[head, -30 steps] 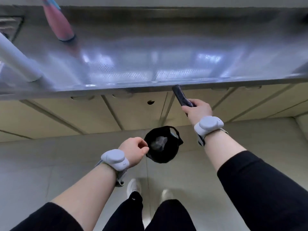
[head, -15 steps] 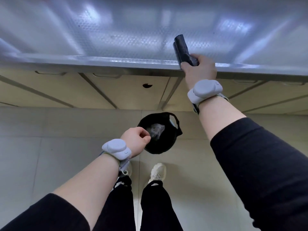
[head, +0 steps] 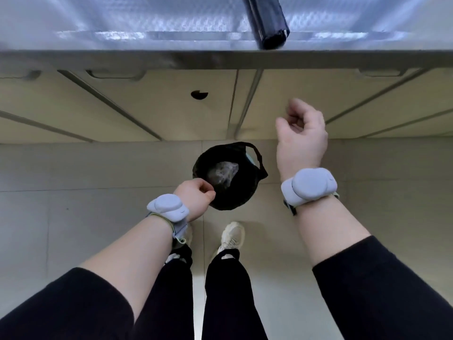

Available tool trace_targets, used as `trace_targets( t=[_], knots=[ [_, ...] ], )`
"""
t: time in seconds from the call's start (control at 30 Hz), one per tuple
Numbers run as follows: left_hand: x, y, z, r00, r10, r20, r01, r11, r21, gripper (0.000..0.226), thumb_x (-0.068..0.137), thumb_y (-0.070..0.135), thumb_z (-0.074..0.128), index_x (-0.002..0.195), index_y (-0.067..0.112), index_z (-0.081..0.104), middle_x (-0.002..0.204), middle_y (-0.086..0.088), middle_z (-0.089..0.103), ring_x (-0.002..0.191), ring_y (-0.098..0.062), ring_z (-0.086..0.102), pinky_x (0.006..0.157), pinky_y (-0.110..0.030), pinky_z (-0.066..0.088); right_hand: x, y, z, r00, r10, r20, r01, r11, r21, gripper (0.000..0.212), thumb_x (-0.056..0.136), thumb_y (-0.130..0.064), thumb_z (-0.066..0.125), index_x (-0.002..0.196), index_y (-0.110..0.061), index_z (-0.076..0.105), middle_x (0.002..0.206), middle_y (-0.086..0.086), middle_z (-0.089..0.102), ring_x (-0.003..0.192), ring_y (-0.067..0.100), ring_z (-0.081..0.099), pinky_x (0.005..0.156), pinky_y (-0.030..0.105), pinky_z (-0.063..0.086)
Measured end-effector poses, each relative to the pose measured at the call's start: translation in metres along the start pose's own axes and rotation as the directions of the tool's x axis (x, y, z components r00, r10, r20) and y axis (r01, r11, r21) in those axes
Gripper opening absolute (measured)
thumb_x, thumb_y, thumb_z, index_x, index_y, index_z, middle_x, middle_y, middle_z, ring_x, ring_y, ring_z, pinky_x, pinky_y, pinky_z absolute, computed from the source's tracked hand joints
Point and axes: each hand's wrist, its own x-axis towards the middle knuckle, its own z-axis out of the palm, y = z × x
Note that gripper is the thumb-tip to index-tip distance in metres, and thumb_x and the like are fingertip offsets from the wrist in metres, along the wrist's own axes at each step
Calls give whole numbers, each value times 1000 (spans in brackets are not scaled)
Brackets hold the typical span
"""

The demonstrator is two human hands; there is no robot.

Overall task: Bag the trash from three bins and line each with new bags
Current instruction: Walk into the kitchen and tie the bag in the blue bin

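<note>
Black trash bag [head: 230, 190] at centre, grey crumpled contents inside. Black bag roll [head: 268, 23] at 1 o'clock on a silver, dimple-textured steel counter [head: 122, 25]. Beige cabinet fronts [head: 159, 106] below it; pale grey floor tiles [head: 61, 217]. Pale lavender wristbands [head: 308, 190], black sleeves [head: 382, 290], black trousers [head: 225, 298], white shoes [head: 232, 235].

Steel counter [head: 122, 25] over beige cabinet doors [head: 147, 106] (one apparently holed); white sneakers [head: 232, 235] on tiled floor [head: 73, 168].

Steel counter [head: 98, 57] above beige cabinet doors [head: 152, 111]; grey tiled floor [head: 73, 217].
</note>
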Motion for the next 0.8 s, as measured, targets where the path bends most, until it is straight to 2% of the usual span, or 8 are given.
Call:
trace_targets(
  t=[0.2,0.3,0.37,0.4,0.47,0.53,0.67,0.8],
  knots=[
    [67,-50,60,996,-94,12,94,996,2,14,87,20,58,100,20,63,100,-7,70,89,-29,68,87,-40,54,-20,138,14,966,242,96,-219,955,-201,31,82,-4,58,108,-19,68,104,2,65,85,10,57,79,15,42],
    [91,-64,75,993,-117,3,117,993,19,29,88,20,59,116,13,61,109,-9,68,92,-28,65,81,-30,51,-22,172,19,945,295,141,-259,938,-229,32,84,-1,56,109,-15,68,95,-2,63,86,11,57,70,6,39],
    [114,-78,91,988,-154,-24,155,987,45,36,89,21,58,124,12,56,113,-9,65,94,-25,62,75,-25,42,-20,203,30,935,306,181,-249,927,-280,27,84,0,53,104,-10,68,90,6,64,82,19,57,69,9,39],
    [124,-86,98,983,-179,-34,181,982,54,39,89,21,58,126,11,54,115,-9,65,97,-26,61,76,-25,41,-18,221,37,922,327,209,-251,913,-322,26,84,0,53,102,-9,68,93,11,65,85,25,58,72,15,41],
    [146,-102,110,973,-223,-57,227,972,64,44,88,27,59,127,10,50,119,-8,63,104,-29,60,84,-29,44,-12,254,50,892,383,239,-278,883,-377,33,84,-4,53,112,-14,67,104,7,68,97,23,62,86,23,44],
    [169,-122,121,954,-279,-108,284,958,39,61,78,43,60,128,12,44,123,-7,59,108,-31,57,96,-38,45,-6,285,63,873,420,250,-293,858,-421,38,86,-8,54,122,-18,63,115,2,66,108,19,61,92,22,42],
    [194,-146,133,930,-360,-78,349,928,-129,59,85,34,58,130,-1,43,125,-24,56,110,-40,58,96,-49,49,13,318,77,880,409,243,-262,843,-470,41,88,-9,52,127,-17,60,131,2,60,120,20,55,99,22,39],
    [209,-163,156,907,-420,12,402,858,-319,53,94,40,50,123,-4,53,120,-23,61,94,-31,61,94,-49,52,35,355,87,864,431,260,-257,822,-508,50,84,-15,54,133,-18,53,129,3,59,114,23,58,98,30,46]
  ],
)
